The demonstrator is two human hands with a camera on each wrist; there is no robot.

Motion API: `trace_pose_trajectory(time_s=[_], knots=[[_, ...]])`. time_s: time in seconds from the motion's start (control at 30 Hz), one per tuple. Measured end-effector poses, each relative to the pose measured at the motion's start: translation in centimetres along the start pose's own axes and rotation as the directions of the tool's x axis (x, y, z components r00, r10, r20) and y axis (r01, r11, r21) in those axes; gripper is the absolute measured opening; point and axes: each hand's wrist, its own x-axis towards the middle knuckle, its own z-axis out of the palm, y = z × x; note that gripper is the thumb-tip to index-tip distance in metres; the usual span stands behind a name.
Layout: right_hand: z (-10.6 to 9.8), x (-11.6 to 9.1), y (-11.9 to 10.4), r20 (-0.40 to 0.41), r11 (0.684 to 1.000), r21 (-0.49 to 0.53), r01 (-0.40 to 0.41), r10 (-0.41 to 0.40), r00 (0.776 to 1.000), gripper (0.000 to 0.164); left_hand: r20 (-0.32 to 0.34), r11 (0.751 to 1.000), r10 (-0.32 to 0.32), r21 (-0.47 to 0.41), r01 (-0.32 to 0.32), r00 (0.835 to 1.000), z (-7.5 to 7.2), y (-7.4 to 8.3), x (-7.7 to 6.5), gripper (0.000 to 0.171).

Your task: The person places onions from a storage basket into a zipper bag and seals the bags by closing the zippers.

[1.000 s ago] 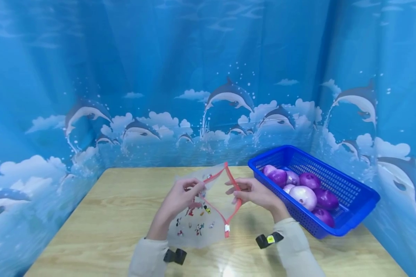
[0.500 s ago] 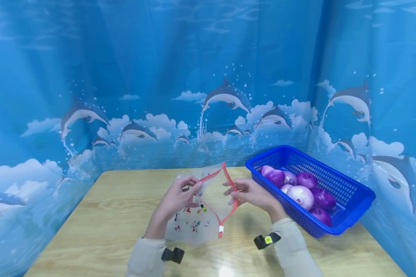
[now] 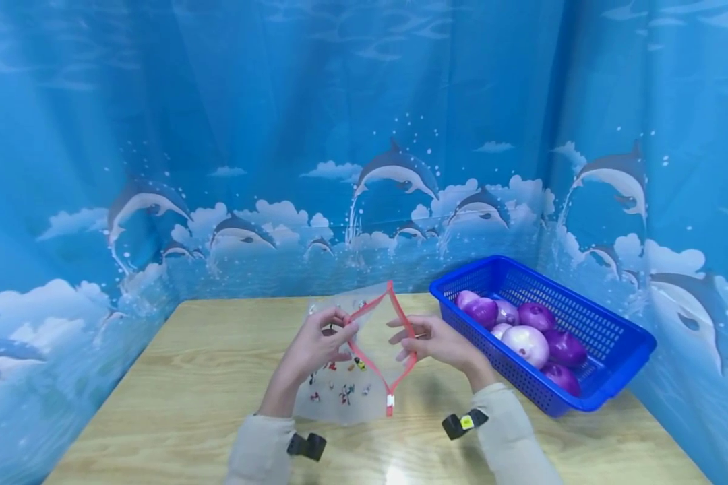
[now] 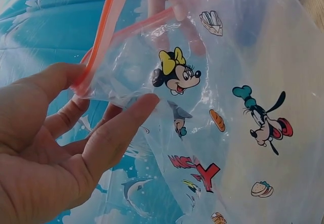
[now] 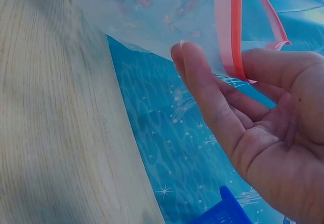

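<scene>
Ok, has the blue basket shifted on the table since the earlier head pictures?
No. Against the table and the dolphin curtain, the blue basket keeps its place; the whole head view just slid slightly left.

I see room to pass over the table (image 3: pixel 176 377) left of the left hand (image 3: pixel 317 340); between the hands, the red-edged mouth of the bag (image 3: pixel 340 380) gapes, and I could slip through there; the right hand (image 3: pixel 438 339) stands between that gap and the basket (image 3: pixel 528 384), whose near wall rises just beside the sleeve (image 3: pixel 512 431); onions (image 3: pixel 524 345) block its left part, leaving me room at its right end; the curtain (image 3: pixel 279 135) closes off the back.
</scene>
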Motion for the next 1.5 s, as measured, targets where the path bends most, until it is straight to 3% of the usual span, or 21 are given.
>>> trace_pose_trajectory(time_s=[0.2,0.53,1.27,1.5], knots=[[0.1,0.0,0.0,0.002,1.000,0.001,0.006,-0.006,1.000,0.044,0.007,1.000,0.014,0.012,-0.014,1.000,0.0,-0.1,0.0,0.012],[0.2,0.2,0.2,0.009,1.000,0.001,0.023,-0.023,1.000,0.043,0.024,0.997,0.000,0.073,-0.002,1.000,0.2,-0.2,-0.1,0.019],[-0.2,-0.2,-0.5,-0.029,0.999,0.034,0.003,-0.002,1.000,0.051,-0.007,1.000,0.013,0.011,-0.012,1.000,0.1,-0.3,-0.1,0.022],[-0.3,-0.3,-1.0,-0.048,1.000,0.030,-0.010,0.012,0.999,0.056,-0.050,1.000,-0.019,-0.001,0.019,0.999,0.0,-0.1,-0.1,0.027]])
